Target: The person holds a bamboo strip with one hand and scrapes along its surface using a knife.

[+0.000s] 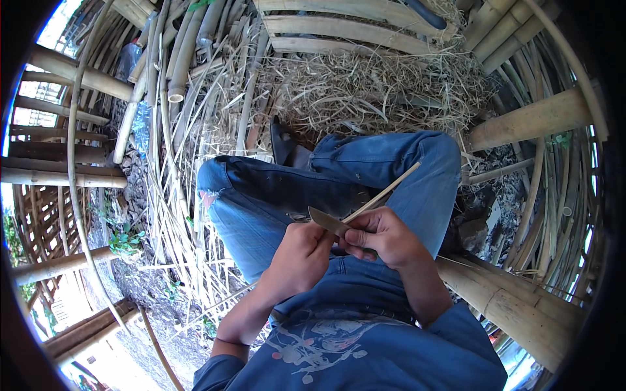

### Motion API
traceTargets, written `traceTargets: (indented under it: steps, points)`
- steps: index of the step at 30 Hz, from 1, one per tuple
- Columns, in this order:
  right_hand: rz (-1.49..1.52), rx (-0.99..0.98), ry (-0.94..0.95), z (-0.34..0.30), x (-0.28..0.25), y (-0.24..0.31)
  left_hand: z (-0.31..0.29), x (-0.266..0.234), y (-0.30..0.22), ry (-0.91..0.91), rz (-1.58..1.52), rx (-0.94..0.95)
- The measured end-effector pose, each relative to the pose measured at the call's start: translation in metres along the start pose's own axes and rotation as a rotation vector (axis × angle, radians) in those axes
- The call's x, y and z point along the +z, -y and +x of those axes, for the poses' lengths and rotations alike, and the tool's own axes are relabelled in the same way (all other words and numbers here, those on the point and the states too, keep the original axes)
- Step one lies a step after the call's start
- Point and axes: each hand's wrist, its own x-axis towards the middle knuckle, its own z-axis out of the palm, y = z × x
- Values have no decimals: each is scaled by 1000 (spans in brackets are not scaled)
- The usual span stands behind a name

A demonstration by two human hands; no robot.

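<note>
Over my lap, both hands are close together. My left hand [304, 257] is closed around a thin pale bamboo strip [385, 193], which slants up to the right over my knee. A thinner length of it seems to trail out on the lower left, past my forearm. In my right hand [386, 238] is a knife [329, 221], its short brown-grey blade pointing up and left across the strip. My right thumb presses by the base of the blade. The fingers cover the knife's handle and the spot where blade and strip meet.
I sit with folded legs in blue jeans [244, 208]. Dry shavings [365, 91] cover the ground ahead, below curved slats [352, 26]. Long split strips [176, 169] lie on the left. Thick bamboo poles [521, 124] stand close on the right; another [508, 313] lies beside my hip.
</note>
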Motion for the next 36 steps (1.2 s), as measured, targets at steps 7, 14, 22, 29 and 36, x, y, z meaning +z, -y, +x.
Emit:
traceTargets:
  steps: [7, 14, 22, 29, 36]
  points:
    - [38, -62, -185, -6, -20, 16, -9, -1, -3, -57, 142, -138]
    - [61, 170, 29, 1, -5, 4, -9, 9, 9, -110, 114, 30]
    - [130, 161, 34, 0, -6, 4, -15, 9, 3, -69, 128, 32]
    - [79, 137, -14, -5, -8, 4, -17, 13, 3, -83, 113, 25]
    - [0, 104, -77, -9, -3, 6, -17, 13, 8, -78, 57, 64]
